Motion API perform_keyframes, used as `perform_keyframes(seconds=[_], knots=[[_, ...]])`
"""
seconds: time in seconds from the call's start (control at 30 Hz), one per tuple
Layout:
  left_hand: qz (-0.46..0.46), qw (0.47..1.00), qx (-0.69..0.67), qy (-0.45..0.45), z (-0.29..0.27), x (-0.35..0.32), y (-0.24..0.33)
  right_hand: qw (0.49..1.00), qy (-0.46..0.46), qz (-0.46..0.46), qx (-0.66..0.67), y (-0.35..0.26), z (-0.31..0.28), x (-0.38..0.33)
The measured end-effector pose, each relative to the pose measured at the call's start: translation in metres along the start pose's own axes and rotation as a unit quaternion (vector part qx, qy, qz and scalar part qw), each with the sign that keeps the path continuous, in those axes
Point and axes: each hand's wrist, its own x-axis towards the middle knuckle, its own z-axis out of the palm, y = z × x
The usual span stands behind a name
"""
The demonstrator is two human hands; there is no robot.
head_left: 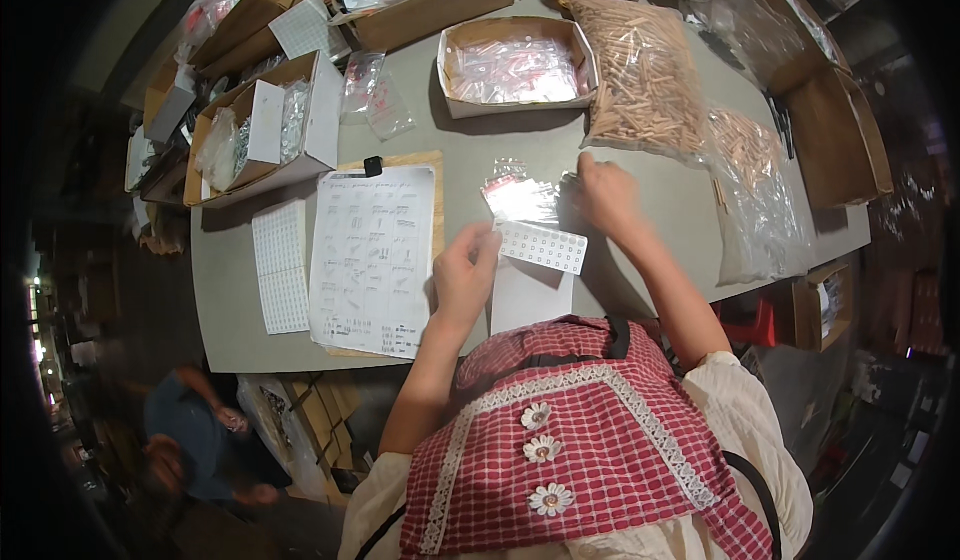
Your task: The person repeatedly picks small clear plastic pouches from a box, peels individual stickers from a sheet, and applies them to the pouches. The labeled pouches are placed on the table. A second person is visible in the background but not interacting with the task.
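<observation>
My left hand [465,275] pinches the left end of a small white label sheet [543,247] printed with rows of small marks. Just beyond that sheet lies a pile of clear zip bags [520,198] with red print, bright with glare. My right hand [606,198] is at the right side of these bags, its fingers curled together; whatever is between them is too small to make out. Under the label sheet, a plain white paper [530,298] reaches to the table's near edge.
An open carton of bags [515,60] stands at the back, beside a large bag of wooden dowels [640,75] and a second dowel bag [755,180]. Left are a clipboard with a printed sheet [370,260], another label sheet [280,270] and a hardware box [265,140]. Another person [205,435] is lower left.
</observation>
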Motion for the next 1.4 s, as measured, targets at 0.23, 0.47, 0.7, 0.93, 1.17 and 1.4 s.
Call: perform_keyframes(seconds=[0.23, 0.47, 0.7, 0.93, 1.17, 1.4], knots=[[-0.005, 1.000, -0.021, -0.013, 0.009, -0.001, 0.012, 0.937, 0.094, -0.245, 0.232, -0.055, -0.059, -0.032], [0.045, 0.999, 0.004, -0.005, 0.008, -0.003, 0.014, 0.934, 0.160, -0.293, 0.132, -0.075, -0.045, -0.038], [0.014, 1.000, 0.011, 0.004, 0.003, -0.005, 0.010, 0.930, 0.133, -0.260, 0.224, -0.067, -0.046, -0.031], [-0.057, 0.972, -0.141, 0.179, -0.071, 0.002, -0.021, 0.951, 0.021, -0.189, 0.244, -0.011, -0.019, -0.045], [-0.018, 0.943, -0.205, 0.262, -0.106, -0.011, -0.051, 0.968, -0.037, -0.007, 0.249, 0.027, -0.015, -0.045], [-0.019, 0.945, -0.203, 0.255, -0.087, -0.002, -0.033, 0.974, -0.002, -0.148, 0.170, 0.041, -0.008, -0.012]])
